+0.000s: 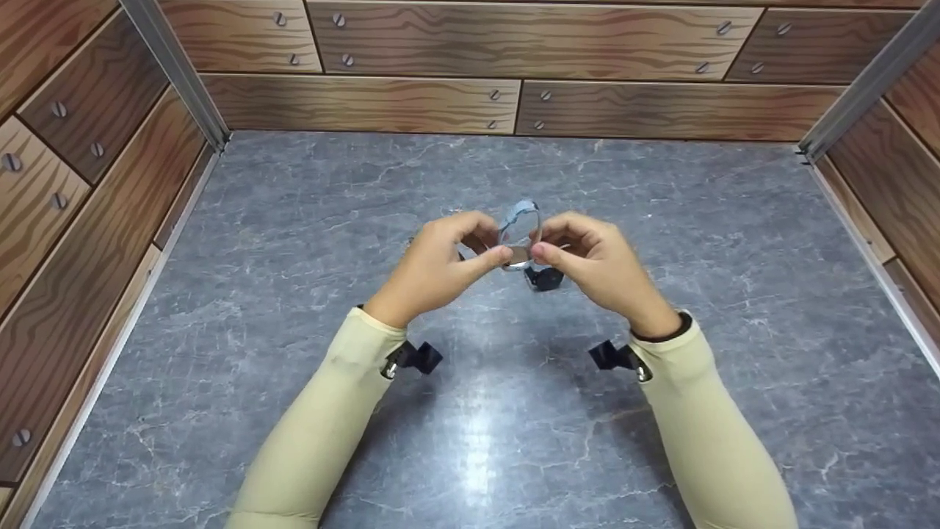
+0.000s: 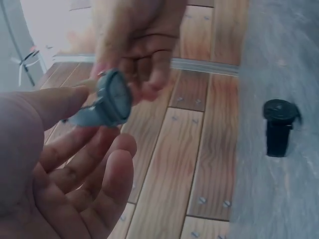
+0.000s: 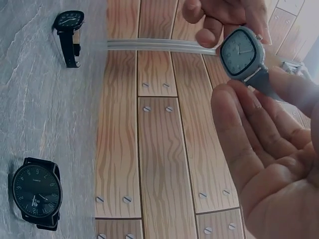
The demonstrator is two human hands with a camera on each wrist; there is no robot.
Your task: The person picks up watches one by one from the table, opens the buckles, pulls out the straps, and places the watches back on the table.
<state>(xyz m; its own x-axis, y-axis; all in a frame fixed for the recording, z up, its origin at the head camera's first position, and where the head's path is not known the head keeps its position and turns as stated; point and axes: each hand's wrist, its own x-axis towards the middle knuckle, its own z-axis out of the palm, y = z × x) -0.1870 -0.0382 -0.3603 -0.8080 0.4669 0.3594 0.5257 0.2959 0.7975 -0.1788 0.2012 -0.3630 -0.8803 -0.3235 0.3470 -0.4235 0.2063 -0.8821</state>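
Note:
Between both hands, above the tabletop, is a wristwatch (image 1: pixel 519 257) with a light blue strap looped upward. In the right wrist view its rounded-square dial (image 3: pixel 241 52) shows, pale with a dark rim. My left hand (image 1: pixel 444 261) pinches one side of it between thumb and fingers. From the other side my right hand (image 1: pixel 598 257) pinches it near the case and strap, thumb on top. Below the hands lies a black watch (image 1: pixel 547 278) on the table. The right wrist view shows a round black watch (image 3: pixel 37 194) and a squarish black watch (image 3: pixel 70 37).
The grey marbled tabletop (image 1: pixel 470 411) spreads around the hands. Wood-patterned walls (image 1: pixel 514 44) close it in at the back and both sides, with metal corner posts (image 1: pixel 180 70). Small black cameras (image 1: pixel 422 358) stick out from the wrists.

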